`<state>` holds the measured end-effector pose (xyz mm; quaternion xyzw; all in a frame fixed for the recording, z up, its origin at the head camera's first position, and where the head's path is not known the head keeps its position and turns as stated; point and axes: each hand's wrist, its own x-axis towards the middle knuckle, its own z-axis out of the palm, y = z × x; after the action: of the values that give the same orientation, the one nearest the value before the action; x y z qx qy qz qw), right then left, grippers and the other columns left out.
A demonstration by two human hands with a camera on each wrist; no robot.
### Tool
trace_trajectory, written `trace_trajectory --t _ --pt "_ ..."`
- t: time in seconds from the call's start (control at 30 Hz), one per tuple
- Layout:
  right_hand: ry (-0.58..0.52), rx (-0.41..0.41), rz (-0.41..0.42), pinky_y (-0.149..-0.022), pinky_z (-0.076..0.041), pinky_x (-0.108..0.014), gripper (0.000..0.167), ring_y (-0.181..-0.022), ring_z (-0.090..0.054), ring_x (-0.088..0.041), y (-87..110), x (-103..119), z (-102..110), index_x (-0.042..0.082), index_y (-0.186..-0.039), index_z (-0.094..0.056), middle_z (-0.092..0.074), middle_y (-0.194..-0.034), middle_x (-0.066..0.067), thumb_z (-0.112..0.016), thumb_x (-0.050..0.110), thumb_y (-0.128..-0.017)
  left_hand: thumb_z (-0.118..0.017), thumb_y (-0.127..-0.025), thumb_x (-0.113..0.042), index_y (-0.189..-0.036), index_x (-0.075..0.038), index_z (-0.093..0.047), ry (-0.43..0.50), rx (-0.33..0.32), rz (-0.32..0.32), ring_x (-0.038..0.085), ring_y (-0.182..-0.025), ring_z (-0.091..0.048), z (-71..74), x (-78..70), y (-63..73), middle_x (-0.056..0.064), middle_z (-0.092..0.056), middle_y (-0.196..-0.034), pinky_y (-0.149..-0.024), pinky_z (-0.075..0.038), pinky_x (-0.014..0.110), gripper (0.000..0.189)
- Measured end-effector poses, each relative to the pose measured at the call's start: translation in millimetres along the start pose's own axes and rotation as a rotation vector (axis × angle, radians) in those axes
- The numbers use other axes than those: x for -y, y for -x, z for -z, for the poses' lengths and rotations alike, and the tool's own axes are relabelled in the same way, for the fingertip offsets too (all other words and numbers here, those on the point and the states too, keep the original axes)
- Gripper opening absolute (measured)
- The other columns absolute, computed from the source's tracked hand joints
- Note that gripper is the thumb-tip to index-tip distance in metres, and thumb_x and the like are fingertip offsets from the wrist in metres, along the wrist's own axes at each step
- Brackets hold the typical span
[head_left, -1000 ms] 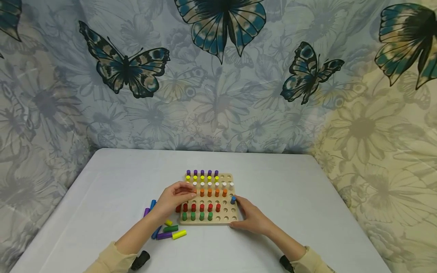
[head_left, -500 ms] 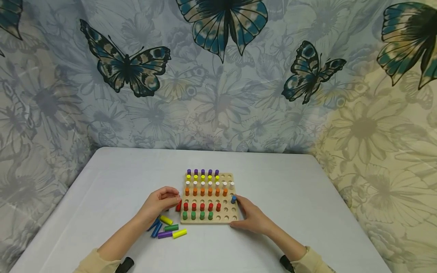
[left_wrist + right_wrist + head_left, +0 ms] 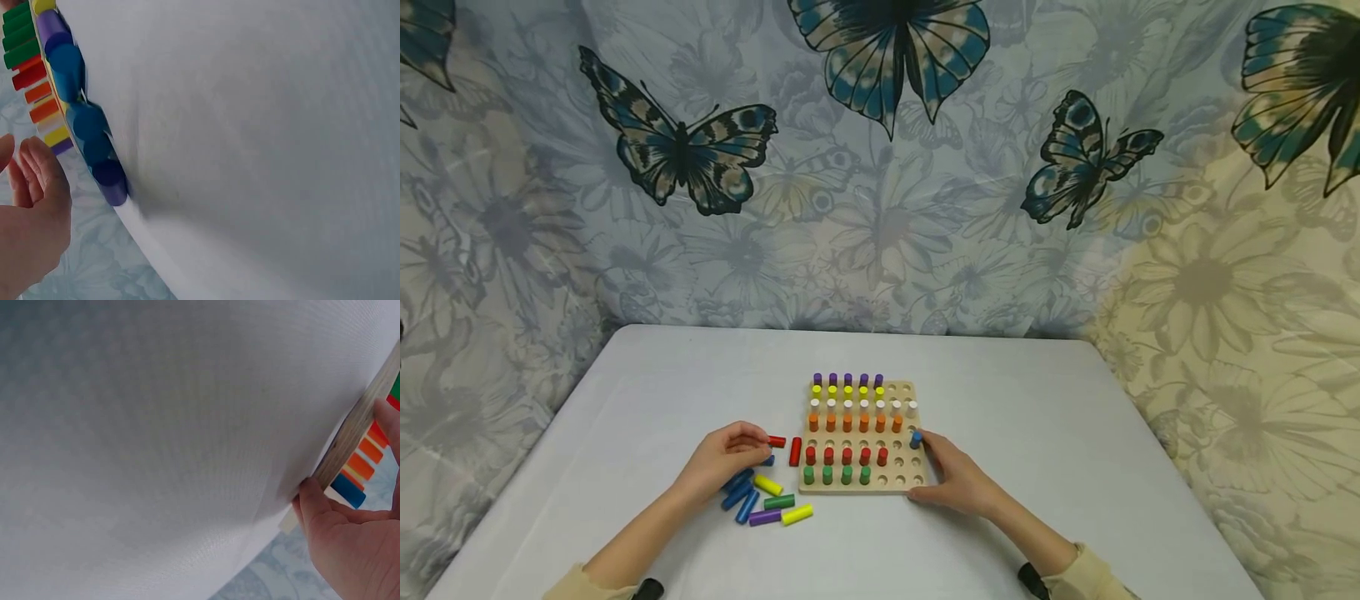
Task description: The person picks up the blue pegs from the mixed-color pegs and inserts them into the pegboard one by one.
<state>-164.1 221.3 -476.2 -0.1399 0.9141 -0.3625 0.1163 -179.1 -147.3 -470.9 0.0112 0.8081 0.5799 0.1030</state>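
Note:
In the head view, a wooden pegboard (image 3: 898, 477) carries rows of upright purple, yellow, white, orange, red and green pegs. A lone blue peg (image 3: 916, 439) stands at its right end. My right hand (image 3: 958, 477) holds the board's right edge, thumb at the near corner, fingers by the blue peg; the right wrist view shows fingertips against the board's side (image 3: 350, 434). Left of the board, my left hand (image 3: 724, 458) hovers over loose pegs, its thumb and fingers apart in the left wrist view. A red peg (image 3: 777, 442) lies right at its fingertips.
Another red peg (image 3: 795, 452) lies beside the board's left edge. Several blue pegs (image 3: 747, 507), a yellow peg (image 3: 768, 485), a green peg (image 3: 779, 502) and a purple peg (image 3: 765, 517) lie on the white table (image 3: 1037, 400). A butterfly-printed cloth (image 3: 880, 250) hangs behind.
My left hand has moved left off the board to the loose pegs, uncovering an orange peg at the left end of its row. The right hand has stayed at the board's edge.

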Motion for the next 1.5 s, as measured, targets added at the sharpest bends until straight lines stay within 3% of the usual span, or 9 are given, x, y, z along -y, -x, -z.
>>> trace_trajectory --t 0.2,0.37,0.57,0.73,1.0,1.5 --pt "-0.001 0.006 0.014 -0.107 -0.036 -0.052 0.093 -0.136 -0.036 -0.041 -2.1 2 -2 -0.002 -0.149 -0.03 -0.034 -0.15 -0.024 -0.082 0.03 -0.079 -0.072 -0.087 -0.008 -0.099 -0.009 -0.066 -0.293 -0.045 -0.141 0.014 -0.079 -0.059 9.8 5.1 -0.1 -0.002 -0.065 -0.087 -0.07 -0.051 0.025 0.014" --pt "-0.007 0.006 0.023 -0.107 -0.035 -0.053 0.093 -0.137 -0.035 -0.041 -3.5 3 -3 -0.003 -0.149 -0.03 -0.034 -0.15 -0.025 -0.082 0.03 -0.079 -0.072 -0.085 -0.002 -0.095 -0.009 -0.066 -0.449 -0.004 -0.268 0.011 -0.076 -0.056 11.2 6.7 -2.8 -0.005 -0.062 -0.085 -0.069 -0.052 0.023 0.013" --pt "-0.016 0.011 0.016 -0.107 -0.035 -0.053 0.094 -0.137 -0.035 -0.041 -4.2 2 -6 -0.002 -0.149 -0.03 -0.034 -0.151 -0.024 -0.083 0.031 -0.079 -0.074 -0.085 -0.006 -0.092 -0.014 -0.067 -0.635 0.022 -0.318 0.009 -0.077 -0.052 9.6 5.3 -1.9 -0.008 -0.059 -0.085 -0.071 -0.051 0.028 0.013" --pt "-0.022 0.008 0.013 -0.107 -0.035 -0.053 0.094 -0.137 -0.035 -0.041 -4.0 1 -7 -0.001 -0.149 -0.031 -0.034 -0.151 -0.024 -0.083 0.032 -0.078 -0.076 -0.084 -0.01 -0.091 -0.018 -0.067 -0.708 0.039 -0.323 0.009 -0.078 -0.054 6.6 4.7 -2.2 -0.01 -0.059 -0.087 -0.076 -0.053 0.032 0.014" --pt "-0.017 0.004 0.009 -0.108 -0.034 -0.052 0.095 -0.137 -0.035 -0.04 -2.7 -1 -6 -0.001 -0.149 -0.031 -0.034 -0.151 -0.024 -0.083 0.034 -0.078 -0.077 -0.083 -0.009 -0.092 -0.017 -0.068 -0.815 0.056 -0.431 0.007 -0.081 -0.056 5.3 4.0 -6.0 -0.011 -0.06 -0.087 -0.077 -0.055 0.034 0.015" --pt "0.012 -0.013 -0.024 -0.107 -0.035 -0.054 0.095 -0.136 -0.036 -0.04 0.5 -8 1 0.0 -0.149 -0.033 -0.036 -0.15 -0.023 -0.084 0.036 -0.076 -0.077 -0.083 -0.009 -0.094 -0.014 -0.069 -0.865 0.07 -0.479 0.01 -0.084 -0.059 -7.3 5.2 -10.1 -0.008 -0.064 -0.09 -0.075 -0.055 0.033 0.014"
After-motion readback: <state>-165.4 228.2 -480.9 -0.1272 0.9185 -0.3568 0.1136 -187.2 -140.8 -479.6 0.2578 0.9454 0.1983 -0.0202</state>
